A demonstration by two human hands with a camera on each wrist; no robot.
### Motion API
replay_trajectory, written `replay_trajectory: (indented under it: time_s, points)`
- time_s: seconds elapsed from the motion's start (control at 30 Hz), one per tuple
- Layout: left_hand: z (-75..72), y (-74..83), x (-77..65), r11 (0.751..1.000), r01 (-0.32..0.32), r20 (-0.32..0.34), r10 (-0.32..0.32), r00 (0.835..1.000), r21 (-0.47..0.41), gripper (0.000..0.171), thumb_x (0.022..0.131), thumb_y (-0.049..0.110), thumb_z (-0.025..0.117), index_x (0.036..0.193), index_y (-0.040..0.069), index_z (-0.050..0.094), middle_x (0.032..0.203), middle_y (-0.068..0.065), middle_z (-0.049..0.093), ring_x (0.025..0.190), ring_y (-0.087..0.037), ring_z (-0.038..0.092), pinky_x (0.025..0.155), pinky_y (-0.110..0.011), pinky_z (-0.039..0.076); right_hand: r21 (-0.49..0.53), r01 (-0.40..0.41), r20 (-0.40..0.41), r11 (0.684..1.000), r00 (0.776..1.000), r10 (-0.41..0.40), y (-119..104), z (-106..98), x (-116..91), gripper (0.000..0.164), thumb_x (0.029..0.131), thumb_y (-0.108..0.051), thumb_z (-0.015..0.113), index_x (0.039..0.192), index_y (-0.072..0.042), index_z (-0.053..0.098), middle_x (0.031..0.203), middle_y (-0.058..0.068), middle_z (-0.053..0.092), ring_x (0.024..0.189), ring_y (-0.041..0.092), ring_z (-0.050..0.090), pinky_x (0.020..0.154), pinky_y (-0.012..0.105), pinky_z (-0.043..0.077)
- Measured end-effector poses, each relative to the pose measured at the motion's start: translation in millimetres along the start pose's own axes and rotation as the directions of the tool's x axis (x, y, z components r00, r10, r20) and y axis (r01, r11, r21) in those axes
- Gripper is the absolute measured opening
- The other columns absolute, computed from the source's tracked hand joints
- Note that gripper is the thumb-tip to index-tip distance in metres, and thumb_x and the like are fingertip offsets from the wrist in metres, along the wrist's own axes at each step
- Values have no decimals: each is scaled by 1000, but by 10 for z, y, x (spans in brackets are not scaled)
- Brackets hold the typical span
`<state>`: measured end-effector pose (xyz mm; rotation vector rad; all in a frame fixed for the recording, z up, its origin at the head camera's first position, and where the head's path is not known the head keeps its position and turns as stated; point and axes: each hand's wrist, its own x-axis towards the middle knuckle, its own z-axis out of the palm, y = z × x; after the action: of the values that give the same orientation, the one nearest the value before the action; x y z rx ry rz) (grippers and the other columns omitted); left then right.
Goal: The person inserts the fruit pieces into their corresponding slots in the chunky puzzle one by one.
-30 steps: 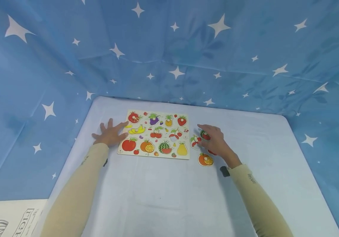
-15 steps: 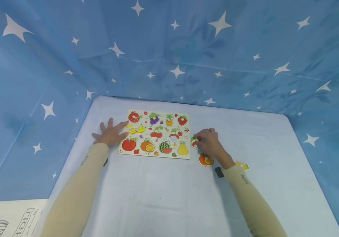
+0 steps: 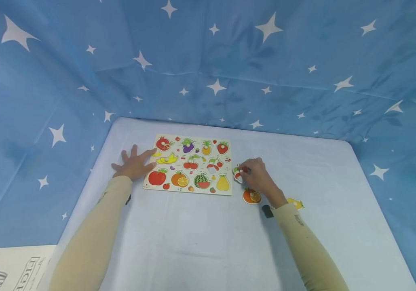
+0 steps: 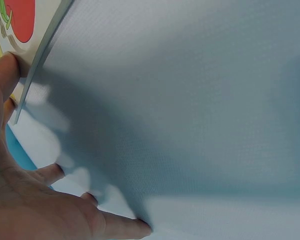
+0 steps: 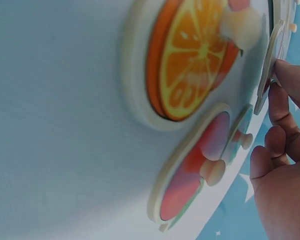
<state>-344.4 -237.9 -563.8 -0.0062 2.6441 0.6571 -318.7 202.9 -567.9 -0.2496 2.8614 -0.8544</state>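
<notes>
My right hand pinches the cherry puzzle piece by its knob, just off the board's right edge. In the right wrist view this piece stands tilted between thumb and finger. My left hand lies with fingers spread at the left edge of the fruit puzzle board, thumb and forefinger on its rim. Knobbed pieces such as the bananas and strawberry sit in the board. Below my right hand lies the orange piece.
A pear piece lies beside the right sleeve. The right wrist view shows a red piece and another knobbed piece behind it. A printed sheet is at lower left. Blue starry cloth hangs behind the white table.
My right hand has drawn back slightly and closed its fingers on the cherry piece, which now sits tilted. The pear piece has come into view beside the sleeve. My left hand stays put.
</notes>
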Motion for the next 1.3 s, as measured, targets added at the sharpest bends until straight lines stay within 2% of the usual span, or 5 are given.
replay_trajectory:
  time_s: [0.13,0.43,0.8,0.87,1.3]
  points:
    - [-16,-17,-23,1000,1,-2,-1,1000,-1,76,105,41,62,171,25,28,174,-30,-9,152,-65,-10,104,-94,-1,11,-13,-1,1000,1000,14,-41,-16,25,18,100,-3,73,117,-2,78,101,9,68,108,30,46,90,44,44]
    - [-40,-43,-27,1000,16,6,-16,1000,-6,75,106,41,60,171,24,28,174,-31,-9,152,-65,-11,104,-94,-2,47,32,-13,998,999,-32,-163,6,121,18,98,-2,75,116,0,79,100,11,69,107,31,47,90,45,43]
    - [-24,-68,13,1000,12,8,-12,1000,-12,75,106,41,61,171,26,28,174,-30,-10,152,-64,-12,103,-94,-3,89,205,-47,975,978,-201,-376,124,288,9,96,3,76,104,3,79,87,10,68,97,34,48,88,48,38]
    - [-25,-56,15,1000,11,13,-11,1000,-13,75,106,41,61,171,26,27,174,-30,-10,152,-64,-13,103,-94,-3,101,209,-40,973,978,-206,-418,152,320,8,96,2,76,104,2,79,88,10,68,97,34,48,88,48,38]
    - [-20,14,2,1000,17,4,-17,1000,-16,73,106,41,60,171,27,29,175,-28,-10,154,-63,-13,105,-93,-3,74,65,-9,995,998,-64,-616,309,480,10,99,-7,77,107,-1,79,91,9,67,103,30,48,88,43,42]
